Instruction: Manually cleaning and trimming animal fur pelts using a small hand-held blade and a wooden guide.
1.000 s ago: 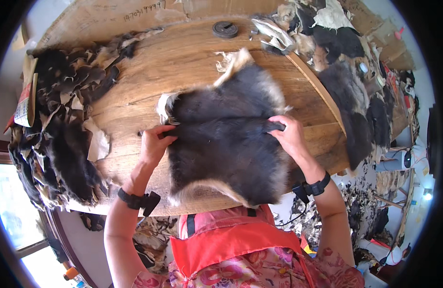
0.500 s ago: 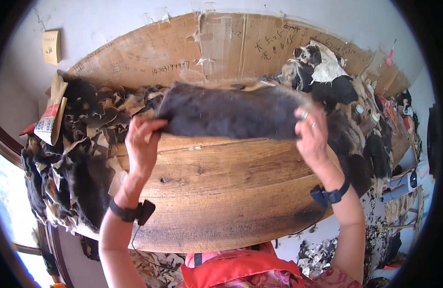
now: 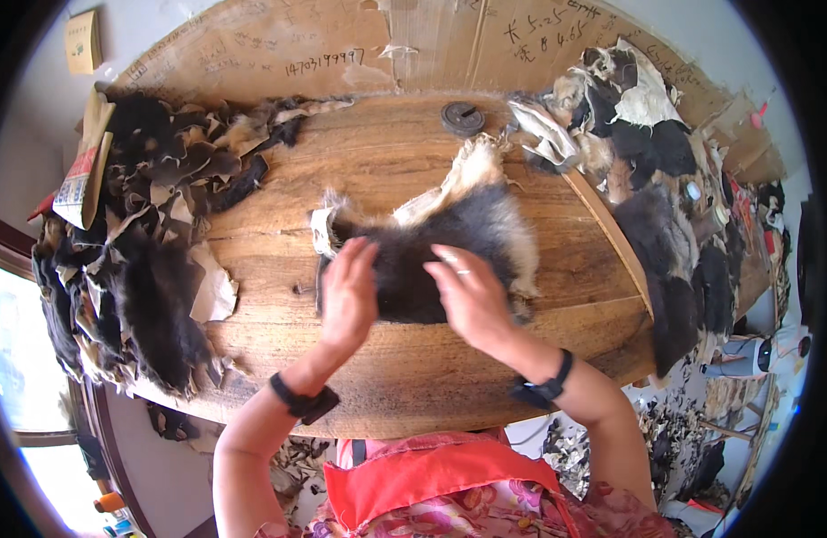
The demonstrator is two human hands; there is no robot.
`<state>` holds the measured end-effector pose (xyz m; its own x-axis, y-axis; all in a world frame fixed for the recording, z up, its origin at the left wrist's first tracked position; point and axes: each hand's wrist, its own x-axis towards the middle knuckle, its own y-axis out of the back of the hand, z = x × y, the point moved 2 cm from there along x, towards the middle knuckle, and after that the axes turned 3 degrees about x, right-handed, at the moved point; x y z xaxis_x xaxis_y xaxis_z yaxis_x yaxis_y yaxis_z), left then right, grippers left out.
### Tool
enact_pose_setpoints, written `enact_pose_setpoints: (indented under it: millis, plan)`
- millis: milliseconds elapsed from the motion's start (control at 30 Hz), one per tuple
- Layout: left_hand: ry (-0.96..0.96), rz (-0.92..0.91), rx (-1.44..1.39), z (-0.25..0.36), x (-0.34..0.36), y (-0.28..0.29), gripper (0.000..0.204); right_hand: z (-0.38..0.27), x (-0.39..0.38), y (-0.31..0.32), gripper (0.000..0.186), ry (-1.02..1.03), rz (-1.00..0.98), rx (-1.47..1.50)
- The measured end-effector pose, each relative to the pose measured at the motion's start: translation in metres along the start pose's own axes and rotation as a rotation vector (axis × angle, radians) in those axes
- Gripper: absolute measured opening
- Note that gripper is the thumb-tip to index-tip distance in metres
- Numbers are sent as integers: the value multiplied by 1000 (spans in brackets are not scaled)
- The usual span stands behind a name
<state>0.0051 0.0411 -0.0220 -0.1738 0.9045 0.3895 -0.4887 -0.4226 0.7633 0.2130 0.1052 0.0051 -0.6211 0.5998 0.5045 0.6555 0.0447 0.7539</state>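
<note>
One dark pelt (image 3: pixel 406 285) beneath, between left grip (image 3: pixel 350 294) and right grip (image 3: pixel 473 303), seemingly touching

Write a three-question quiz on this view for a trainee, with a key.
1. Which shows a ring: the left hand or the right hand?
2. True or false: the disc lies on the table, off the fur.
3. The wooden strip lies: a) left of the fur; b) on the fur; c) right of the fur.

Key: 1. The right hand. 2. True. 3. c.
</note>
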Motion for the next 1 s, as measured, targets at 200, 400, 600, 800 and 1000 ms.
enact_pose_setpoints:
  millis: [200, 400, 600, 800, 1000]
  plan:
    - [-38, -173, 213, -5, 13, -50, 70, 37, 5, -41, 47, 88, -193, -207]
    - [-48, -150, 143, -12, 24, -38, 66, 113, -28, 23, 43, 175, -85, -167]
    - [446, 286, -55, -85, 19, -31, 26, 115, 14, 4, 31, -566, 19, 294]
    - [230, 373, 10, -102, 26, -31, 11, 129, 40, -19, 16, -376, 243, -134]
    - [129, 207, -161, -20, -44, 83, 7, 28, -31, 110, 13, 402, 169, -187]
